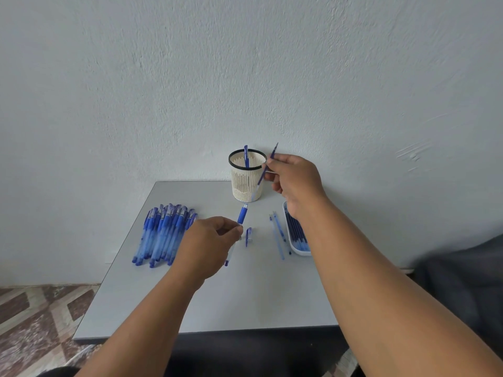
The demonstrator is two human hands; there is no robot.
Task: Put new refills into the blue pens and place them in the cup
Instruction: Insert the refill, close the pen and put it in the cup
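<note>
My left hand (211, 240) pinches a clear pen barrel (230, 255) above the grey table (217, 300). Just beyond its fingertips lies the pen's blue grip section (242, 214), and a blue cap (248, 236) lies to its right. My right hand (295, 180) holds a thin blue refill (265, 170) tilted in front of the cream slatted cup (247, 178), beside its right rim. One blue pen (246, 156) stands inside the cup. Several blue pens (163, 232) lie in a pile on the left.
A white tray (295, 235) with several refills sits at the table's right edge, partly behind my right forearm. Two loose refills (279, 232) lie left of the tray. The cup stands close to the wall. Patterned floor shows at lower left.
</note>
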